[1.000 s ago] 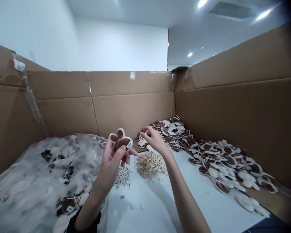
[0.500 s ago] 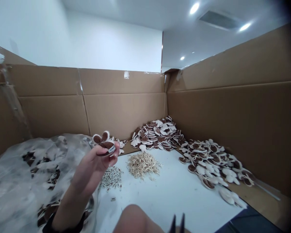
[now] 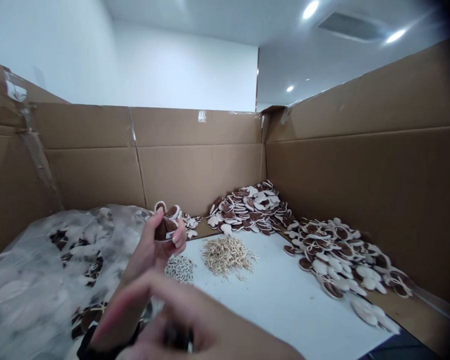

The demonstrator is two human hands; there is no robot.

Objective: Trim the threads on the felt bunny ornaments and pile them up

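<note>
Brown eared piece [image 3: 164, 229], just left of frame centre: two ears, each with fuzzy white edging, and a small white label [image 3: 169, 235] at its lower right. Left hand [image 3: 152, 252] has it pinched between thumb and bent fingers. Right hand [image 3: 198, 310], lower centre, blurred; fingers curved about a dark object [image 3: 176, 337], closure and grip cannot be told.

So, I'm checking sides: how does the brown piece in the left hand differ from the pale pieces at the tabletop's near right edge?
The brown piece shows mostly brown; the pale pieces show white. The brown piece has a visible label; none shows on the pale pieces. The left hand holds the brown piece up; the pale pieces lie unheld. Both have rounded lobes.
</note>
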